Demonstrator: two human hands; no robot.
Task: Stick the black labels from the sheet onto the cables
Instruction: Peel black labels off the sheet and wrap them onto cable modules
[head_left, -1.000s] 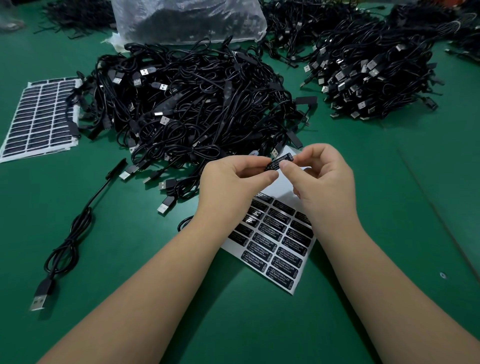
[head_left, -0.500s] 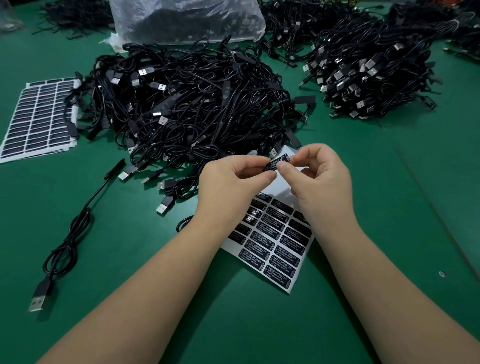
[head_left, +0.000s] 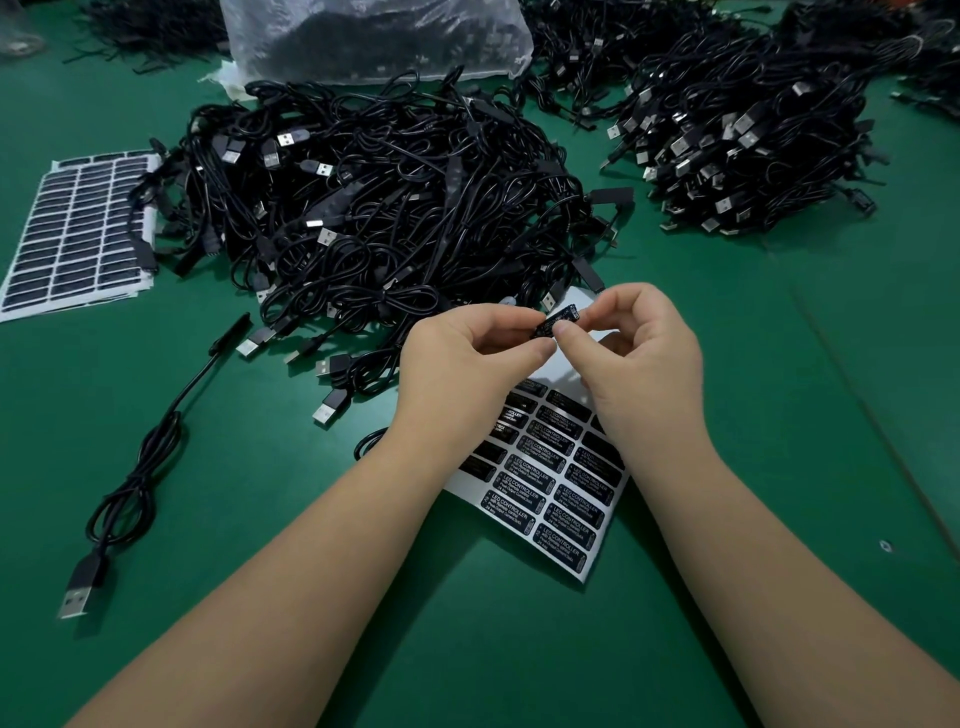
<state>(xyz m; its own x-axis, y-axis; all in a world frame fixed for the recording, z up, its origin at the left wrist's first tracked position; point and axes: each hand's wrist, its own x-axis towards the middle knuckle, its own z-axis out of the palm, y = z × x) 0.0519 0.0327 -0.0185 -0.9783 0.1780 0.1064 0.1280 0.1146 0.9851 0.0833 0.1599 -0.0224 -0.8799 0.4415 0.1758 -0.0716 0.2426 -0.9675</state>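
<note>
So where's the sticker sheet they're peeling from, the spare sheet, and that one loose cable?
label sheet (head_left: 563, 499), head view: on its printed black labels.
spare sheet (head_left: 72, 234), head view: middle of its label grid.
loose cable (head_left: 140, 478), head view: on its coiled cord.

Two hands (head_left: 467, 358) (head_left: 639, 358); two label sheets (head_left: 550, 483) (head_left: 78, 234); one loose cable (head_left: 135, 467); one plastic bag (head_left: 374, 36).

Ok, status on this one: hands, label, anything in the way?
Left hand and right hand both pinching one small black piece with a label, above the label sheet. Nothing in the way.
</note>
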